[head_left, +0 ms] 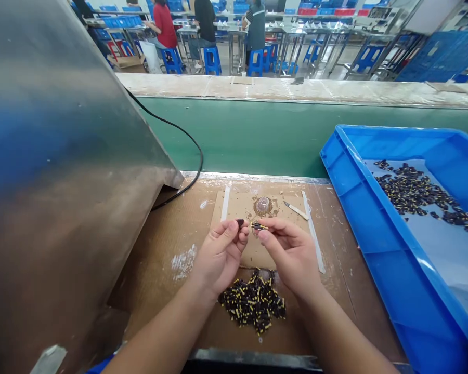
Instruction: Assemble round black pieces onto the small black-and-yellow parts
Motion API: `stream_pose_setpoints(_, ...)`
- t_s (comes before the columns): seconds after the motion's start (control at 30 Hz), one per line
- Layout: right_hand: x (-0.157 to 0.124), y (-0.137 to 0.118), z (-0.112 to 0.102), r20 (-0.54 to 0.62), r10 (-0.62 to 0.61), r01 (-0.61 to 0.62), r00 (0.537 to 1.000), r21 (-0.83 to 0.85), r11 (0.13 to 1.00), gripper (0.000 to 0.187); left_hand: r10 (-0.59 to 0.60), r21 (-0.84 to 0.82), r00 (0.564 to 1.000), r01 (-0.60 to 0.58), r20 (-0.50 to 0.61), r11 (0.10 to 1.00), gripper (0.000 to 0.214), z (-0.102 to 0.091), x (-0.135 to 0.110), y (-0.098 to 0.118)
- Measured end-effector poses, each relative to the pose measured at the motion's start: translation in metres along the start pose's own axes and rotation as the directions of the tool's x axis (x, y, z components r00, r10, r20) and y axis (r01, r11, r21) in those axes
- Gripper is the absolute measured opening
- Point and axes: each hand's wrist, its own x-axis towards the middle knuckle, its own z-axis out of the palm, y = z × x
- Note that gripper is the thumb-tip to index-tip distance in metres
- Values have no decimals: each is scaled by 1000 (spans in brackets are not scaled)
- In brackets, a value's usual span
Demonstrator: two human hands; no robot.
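My left hand [220,254] pinches a small dark cap [240,223] between thumb and fingertips. My right hand [290,249] pinches a small black and yellow part [258,226], its tip pointing at the cap, the two a little apart. Both hands hover over a cardboard pad [253,252] on the brown bench. Below the hands lies a pile of several black and yellow parts [253,302]. Just beyond the fingertips sits a small clear cup [262,204] in a stained ring.
A big metal housing [62,171] fills the left, with a black cable [187,140] running from it. A blue crate [409,228] holding more dark parts [421,192] stands at right. A small stick [296,210] lies by the cup. Other people sit at far tables.
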Motion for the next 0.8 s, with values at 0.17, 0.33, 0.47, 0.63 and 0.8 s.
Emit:
stream_pose_setpoints(0.17,-7,11,8,-68,39,-30,997,132,991,16,197,240,977,-211,81,948,22,-8,-3,-10)
stream_pose_setpoints(0.33,-10,11,10,-85,118,-94,989,247,964,15,463,671,854,-488,236,558,13,-12,-7,-12)
stream_pose_setpoints(0.47,-12,12,12,-103,99,-77,990,200,977,14,521,740,803,-534,290,410,12,-12,-7,-12)
stream_pose_setpoints(0.63,-17,17,14,-82,-30,39,996,115,993,18,414,642,898,-408,152,649,16,-12,-5,-12)
stream_pose_setpoints(0.8,-20,18,8,-52,-217,214,975,-65,975,31,271,361,958,-285,91,888,17,-11,-3,-11)
